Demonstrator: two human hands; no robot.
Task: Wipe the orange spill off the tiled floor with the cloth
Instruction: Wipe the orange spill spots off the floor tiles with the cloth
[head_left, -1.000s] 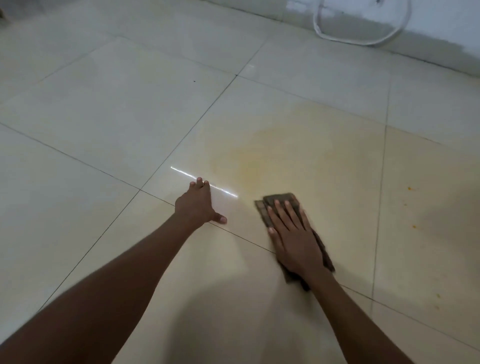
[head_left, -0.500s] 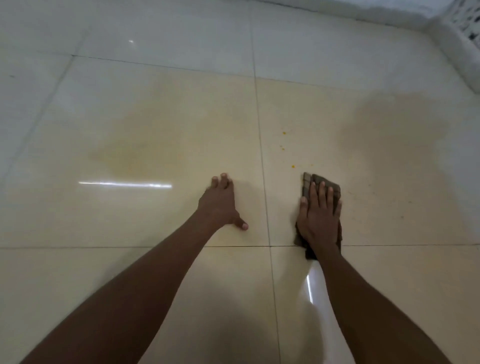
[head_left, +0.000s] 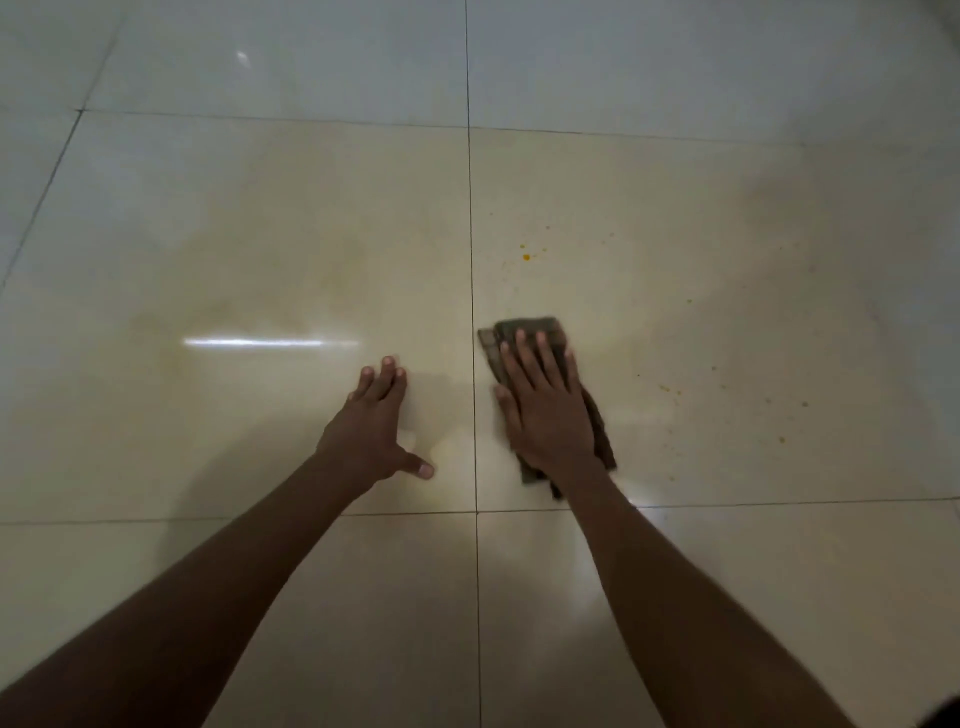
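Observation:
A folded brown cloth (head_left: 524, 332) lies flat on the pale tiled floor (head_left: 727, 597), just right of a grout line. My right hand (head_left: 545, 410) presses down on it, fingers spread over the top. My left hand (head_left: 371, 431) rests flat on the bare tile to the left of the same grout line, holding nothing. Small orange spots (head_left: 526, 256) sit on the tile beyond the cloth. More orange specks (head_left: 665, 388) are scattered to its right. A faint yellowish smear (head_left: 291, 291) spreads across the tile ahead of my left hand.
Glossy tiles run in every direction, crossed by dark grout lines (head_left: 470, 208). A bright strip of reflected light (head_left: 270, 342) lies on the left tile. Both my forearms reach in from the bottom edge.
The view swung right and tipped down, so the wall and cable left the frame. My right hand with the cloth moved onto the right-hand tile, then slid slightly left toward the grout line.

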